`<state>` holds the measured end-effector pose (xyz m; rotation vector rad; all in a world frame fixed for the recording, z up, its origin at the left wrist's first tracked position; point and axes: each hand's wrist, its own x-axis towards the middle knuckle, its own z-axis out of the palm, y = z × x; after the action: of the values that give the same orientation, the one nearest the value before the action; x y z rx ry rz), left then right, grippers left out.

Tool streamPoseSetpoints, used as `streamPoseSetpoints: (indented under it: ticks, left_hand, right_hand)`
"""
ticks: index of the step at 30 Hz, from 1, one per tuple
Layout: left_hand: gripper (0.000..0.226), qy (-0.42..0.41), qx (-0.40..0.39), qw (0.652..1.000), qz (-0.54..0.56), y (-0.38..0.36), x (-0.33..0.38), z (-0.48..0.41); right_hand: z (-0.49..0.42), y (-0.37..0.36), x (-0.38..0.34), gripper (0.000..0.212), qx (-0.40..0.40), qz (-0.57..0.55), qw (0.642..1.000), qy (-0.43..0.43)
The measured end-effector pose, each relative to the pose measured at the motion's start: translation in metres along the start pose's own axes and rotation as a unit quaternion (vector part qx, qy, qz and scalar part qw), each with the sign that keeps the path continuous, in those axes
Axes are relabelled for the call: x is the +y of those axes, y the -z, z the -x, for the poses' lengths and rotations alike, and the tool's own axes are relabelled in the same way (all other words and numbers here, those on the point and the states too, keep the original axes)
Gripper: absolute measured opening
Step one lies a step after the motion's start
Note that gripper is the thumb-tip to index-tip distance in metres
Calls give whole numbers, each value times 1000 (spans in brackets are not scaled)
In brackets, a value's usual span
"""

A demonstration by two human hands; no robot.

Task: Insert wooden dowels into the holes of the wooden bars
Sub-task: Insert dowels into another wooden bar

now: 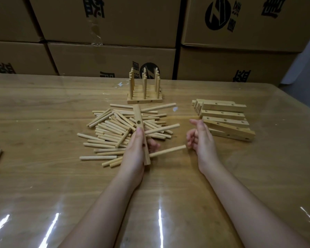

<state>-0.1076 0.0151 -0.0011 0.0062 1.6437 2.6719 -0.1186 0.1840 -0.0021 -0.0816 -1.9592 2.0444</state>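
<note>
Left hand (135, 149) gripping bar (139, 119), right hand (201, 138) curled

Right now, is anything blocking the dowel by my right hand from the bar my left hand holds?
Nothing visible does. The dowel runs straight from the right hand to the bar in the left hand; a second dowel sits clear above it.

Dim, warm overhead light streaks white glare across the glossy table (168, 203); wide-angle edges bow, detail soft.
</note>
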Motion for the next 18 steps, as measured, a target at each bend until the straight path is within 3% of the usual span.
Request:
streamPoseSetpoints:
  ticks: [3, 6, 11, 15, 18]
  left_hand:
    - [31, 40, 16, 993, 105, 3, 4, -3]
    - [34, 67, 26, 987, 143, 3, 6, -5]
    - [45, 97, 8, 976, 197, 5, 9, -7]
    - [53, 113, -23, 962, 248, 6, 8, -5]
    - [53, 121, -48, 962, 241, 5, 3, -3]
  right_hand:
    - [4, -4, 2, 40, -62, 44, 997, 20]
    - [10, -10, 3, 49, -130, 94, 986, 34]
    - [12, -11, -2, 77, -184, 34, 982, 37]
    - [21, -21, 0, 41, -273, 126, 954, 20]
    - [29, -30, 4, 18, -241, 136, 961, 13]
